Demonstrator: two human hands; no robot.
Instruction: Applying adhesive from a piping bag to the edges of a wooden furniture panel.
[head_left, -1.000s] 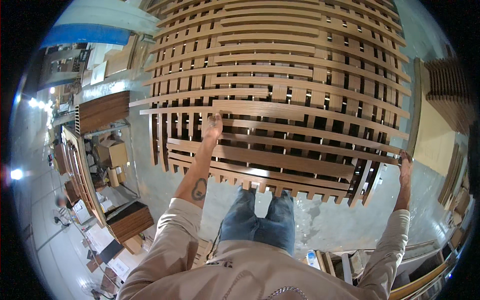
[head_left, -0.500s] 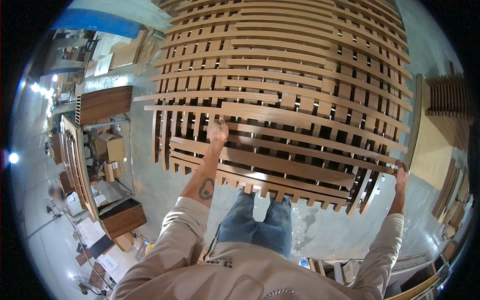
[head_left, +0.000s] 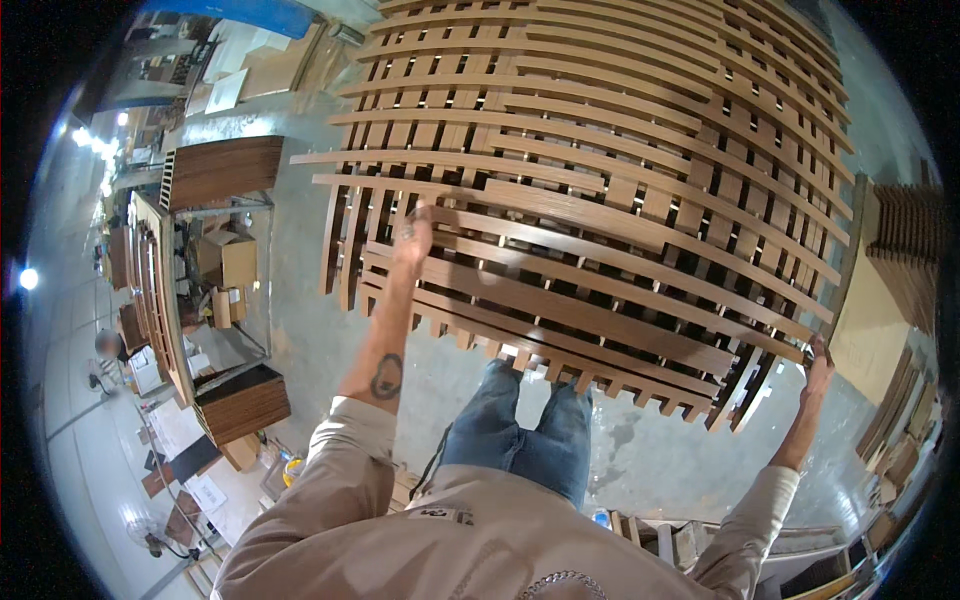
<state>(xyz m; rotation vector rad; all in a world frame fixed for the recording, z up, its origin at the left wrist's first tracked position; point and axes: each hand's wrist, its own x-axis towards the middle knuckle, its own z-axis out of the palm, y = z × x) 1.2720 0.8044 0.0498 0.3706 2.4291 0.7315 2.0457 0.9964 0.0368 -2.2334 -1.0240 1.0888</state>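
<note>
A large stack of brown wooden slats (head_left: 600, 120), laid crosswise in layers with gaps between, stands in front of me. At the near right corner my right hand (head_left: 819, 368) has its fingers closed round the end of a long slat (head_left: 640, 281). My left hand (head_left: 413, 235) is over the left part of the stack, near that slat's left end. Motion smears its fingers, so whether it touches the wood is unclear. Below, a wider board (head_left: 560, 310) lies among the near slats.
On the left stand a bench (head_left: 163, 300) with cardboard boxes (head_left: 228, 258) and dark brown panel stacks (head_left: 225, 172). Another stack of dark slats (head_left: 905, 225) rests on a pale board at the right. A person (head_left: 110, 345) is far off at left.
My left hand has shifted left and away from the slat edge it was gripping. My right hand stays at the slat's right end. The whole view has turned slightly.
</note>
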